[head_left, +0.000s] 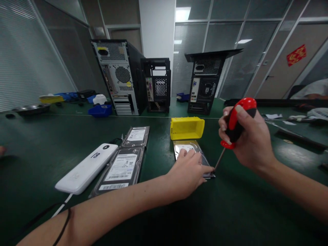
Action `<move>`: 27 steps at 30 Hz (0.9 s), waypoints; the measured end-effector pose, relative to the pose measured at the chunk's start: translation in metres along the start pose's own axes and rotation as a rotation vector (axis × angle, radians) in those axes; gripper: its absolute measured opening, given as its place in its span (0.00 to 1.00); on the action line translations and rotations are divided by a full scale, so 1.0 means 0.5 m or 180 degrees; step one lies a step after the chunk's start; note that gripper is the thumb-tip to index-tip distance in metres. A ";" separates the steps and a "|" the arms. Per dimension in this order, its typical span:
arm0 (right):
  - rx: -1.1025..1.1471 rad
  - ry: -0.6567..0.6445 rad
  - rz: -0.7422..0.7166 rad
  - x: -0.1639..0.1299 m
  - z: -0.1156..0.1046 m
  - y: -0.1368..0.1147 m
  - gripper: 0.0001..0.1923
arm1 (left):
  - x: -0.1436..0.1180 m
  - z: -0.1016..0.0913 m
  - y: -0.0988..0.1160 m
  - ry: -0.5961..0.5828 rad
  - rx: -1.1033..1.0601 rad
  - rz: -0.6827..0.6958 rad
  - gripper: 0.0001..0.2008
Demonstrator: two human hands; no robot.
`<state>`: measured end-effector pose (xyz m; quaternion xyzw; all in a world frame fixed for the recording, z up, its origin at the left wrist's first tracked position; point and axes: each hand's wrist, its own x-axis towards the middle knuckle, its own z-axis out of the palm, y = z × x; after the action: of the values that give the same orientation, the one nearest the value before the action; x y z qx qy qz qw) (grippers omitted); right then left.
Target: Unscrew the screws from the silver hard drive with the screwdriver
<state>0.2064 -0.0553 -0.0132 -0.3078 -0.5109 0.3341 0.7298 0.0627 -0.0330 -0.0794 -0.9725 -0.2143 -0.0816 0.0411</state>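
My right hand (252,136) is wrapped round the red and black handle of a screwdriver (243,118). The thin shaft slants down to the left, its tip at the near right corner of a hard drive (194,145). Over that drive lies my left hand (188,171), holding it against the green table. Its index finger stretches to the corner by the screwdriver tip, while the other fingers are curled. The hand hides part of the drive's label and near edge. Whether a screw sits under the tip, I cannot tell.
A yellow bin (187,128) stands just behind the drive. Left of my hand lie two more hard drives (123,167) (137,135) and a white power bank (87,167) with a cable. Computer cases (128,75) line the back. A person's sleeve (314,89) shows far right.
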 end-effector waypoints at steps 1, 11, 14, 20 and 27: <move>0.0037 0.0005 0.0027 -0.001 -0.001 -0.001 0.08 | 0.000 0.000 0.000 -0.0029 -0.0005 -0.0006 0.18; 0.0104 -0.0038 0.0150 0.003 -0.007 0.002 0.12 | -0.001 -0.002 0.000 0.0002 -0.0099 0.0011 0.17; -0.0033 -0.0035 0.0050 0.001 -0.007 0.000 0.11 | 0.000 -0.001 -0.001 0.0021 -0.0086 -0.0019 0.17; 0.0029 -0.0057 -0.0044 -0.002 -0.009 0.001 0.13 | 0.001 0.000 -0.001 -0.0027 -0.0082 -0.0027 0.17; 0.0190 -0.0296 -0.0093 -0.002 -0.013 0.004 0.17 | 0.000 -0.004 -0.002 -0.0021 -0.0107 0.0006 0.17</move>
<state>0.2118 -0.0554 -0.0171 -0.2625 -0.5385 0.3525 0.7189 0.0620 -0.0322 -0.0775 -0.9735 -0.2120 -0.0820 0.0241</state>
